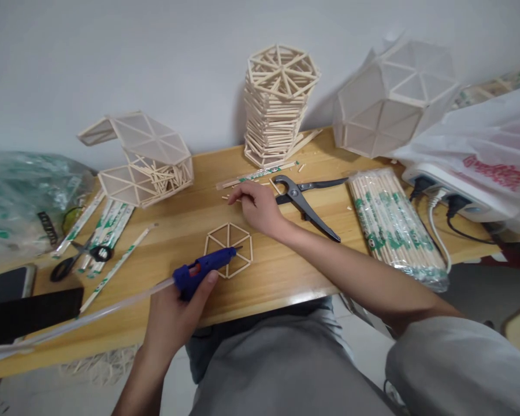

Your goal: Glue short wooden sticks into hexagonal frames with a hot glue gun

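Observation:
My left hand (177, 309) is wrapped round a blue hot glue gun (203, 268), with a long translucent glue stick (108, 309) trailing from its back. The gun's nozzle points right, over a flat wheel-like frame (251, 248) of short wooden sticks with spokes. The gun covers part of that frame. Beyond the frame, my right hand (260, 208) is low over the table with its fingers curled, beside small stick pieces (225, 198). Whatever lies between its fingertips is hidden. Right beside this hand rest dark-handled pliers (305, 205), jaws toward the back.
A tall stack of stick frames (279, 115) stands at the back. Paper-covered polyhedra sit left (151, 138) and right (398, 98). A pack of wrapped chopsticks (394, 225) lies right, near a power strip (459, 190). Scissors (82, 257) and a phone (13, 283) are left.

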The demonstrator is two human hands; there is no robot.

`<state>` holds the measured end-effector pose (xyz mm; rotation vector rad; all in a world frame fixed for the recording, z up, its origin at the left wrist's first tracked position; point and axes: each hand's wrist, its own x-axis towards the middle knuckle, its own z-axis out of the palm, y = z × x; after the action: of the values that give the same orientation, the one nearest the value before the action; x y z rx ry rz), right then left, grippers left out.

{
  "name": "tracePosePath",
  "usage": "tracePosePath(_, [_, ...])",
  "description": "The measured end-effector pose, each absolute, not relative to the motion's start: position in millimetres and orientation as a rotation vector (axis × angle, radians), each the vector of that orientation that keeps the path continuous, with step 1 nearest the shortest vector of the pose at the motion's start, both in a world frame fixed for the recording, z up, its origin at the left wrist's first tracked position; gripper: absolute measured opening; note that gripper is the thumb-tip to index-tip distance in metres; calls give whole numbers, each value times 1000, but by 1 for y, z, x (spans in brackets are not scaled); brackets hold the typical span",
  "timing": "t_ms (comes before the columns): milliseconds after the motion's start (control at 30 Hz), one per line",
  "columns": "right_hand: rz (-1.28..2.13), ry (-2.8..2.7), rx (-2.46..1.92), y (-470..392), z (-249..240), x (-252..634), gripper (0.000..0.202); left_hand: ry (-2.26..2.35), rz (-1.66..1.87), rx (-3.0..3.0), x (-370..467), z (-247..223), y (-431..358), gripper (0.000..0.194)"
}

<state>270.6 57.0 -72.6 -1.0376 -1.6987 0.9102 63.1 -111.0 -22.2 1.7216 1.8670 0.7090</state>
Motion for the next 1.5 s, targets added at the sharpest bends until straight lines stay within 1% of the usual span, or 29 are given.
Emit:
tracePosePath(200, [908, -1668, -1023, 58, -73, 271, 35, 1821, 641, 1858, 75, -8, -81, 40])
tracePosePath(433, [905, -1702, -1022, 59, -73, 270, 34, 1795, 524, 1949, 83, -10, -71, 45])
tracePosePath(600, [901, -1699, -1028, 57, -72, 269, 35, 1796, 577, 2056, 82, -11, -71, 44])
tracePosePath(900, [895, -1701, -1024, 57, -72, 268, 36, 1838, 530, 2009, 84, -8, -70, 43])
tracePosePath(1233, [910, -1691, -1019, 57, -71, 268, 35, 1822, 502, 2035, 85, -7, -73, 45])
tracePosePath(1500, [945, -1697, -1036, 57, -69, 268, 34, 1799, 561, 2062, 86, -7, -70, 36])
